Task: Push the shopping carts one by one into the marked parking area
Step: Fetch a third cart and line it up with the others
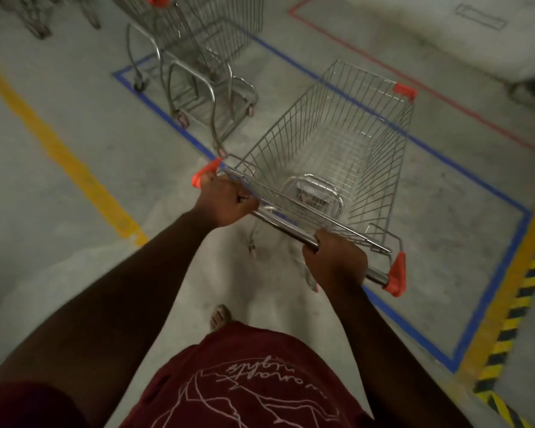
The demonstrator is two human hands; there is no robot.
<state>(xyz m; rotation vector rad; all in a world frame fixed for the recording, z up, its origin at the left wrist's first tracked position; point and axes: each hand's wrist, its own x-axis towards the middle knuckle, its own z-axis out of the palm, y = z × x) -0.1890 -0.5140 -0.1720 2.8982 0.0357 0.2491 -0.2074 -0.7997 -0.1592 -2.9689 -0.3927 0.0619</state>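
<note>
An empty wire shopping cart [346,143] with orange corner caps stands in front of me, its basket over the blue-taped rectangle [494,193] on the concrete floor. My left hand [227,200] grips the left end of its metal handle bar [286,227]. My right hand [337,261] grips the bar's right part, near the orange end cap. Two more carts [198,57] stand nested at the far left end of the same blue rectangle.
A yellow floor line [59,149] runs along the left. A yellow line with black-and-yellow hazard stripes [513,307] borders the blue box on the right. A red-taped outline [414,78] lies beyond. More cart wheels [37,29] show at the top left.
</note>
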